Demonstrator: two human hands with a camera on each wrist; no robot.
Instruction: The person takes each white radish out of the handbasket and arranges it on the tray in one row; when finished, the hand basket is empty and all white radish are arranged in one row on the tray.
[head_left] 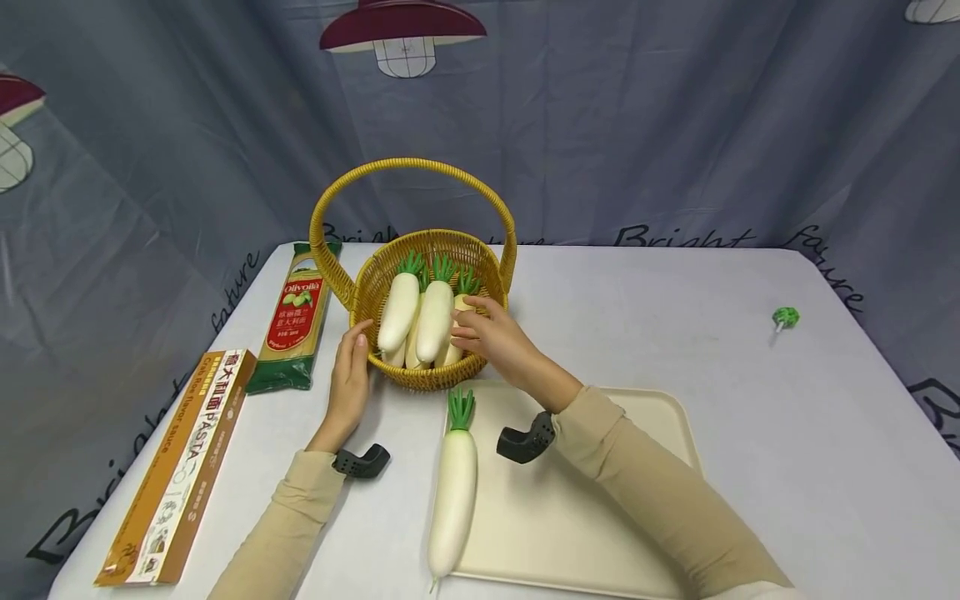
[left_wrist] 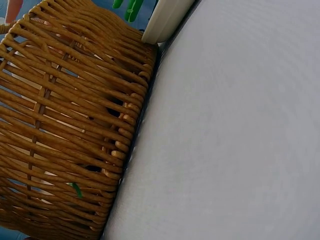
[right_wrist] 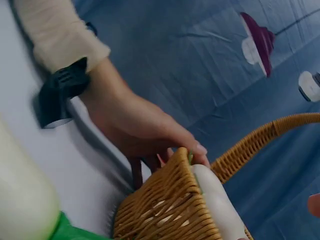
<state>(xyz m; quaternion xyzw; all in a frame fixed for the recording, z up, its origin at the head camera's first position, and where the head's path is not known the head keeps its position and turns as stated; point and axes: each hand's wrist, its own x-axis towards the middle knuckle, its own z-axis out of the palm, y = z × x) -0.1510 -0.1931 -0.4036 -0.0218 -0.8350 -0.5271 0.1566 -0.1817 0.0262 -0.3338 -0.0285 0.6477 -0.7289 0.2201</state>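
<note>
In the head view, a yellow woven basket (head_left: 427,381) with a tall handle holds several white radishes (head_left: 400,312) with green tops. My left hand (head_left: 347,387) holds the basket's near left rim; the right wrist view shows its fingers at the woven edge (right_wrist: 192,175). My right hand (head_left: 504,340) is over the basket's right side, its fingers loosely bent and spread beside the radishes; contact is hard to tell. Another white radish (head_left: 453,492) lies along the left edge of a cream tray (head_left: 570,517). The left wrist view shows the basket's side (left_wrist: 65,115) and a tray corner (left_wrist: 167,20).
Left of the basket lies a green and gold pasta packet (head_left: 292,321), with a long pasta box (head_left: 180,467) nearer. A small green lollipop (head_left: 785,317) is at the far right of the white table (head_left: 810,467). A grey curtain (head_left: 570,125) hangs behind.
</note>
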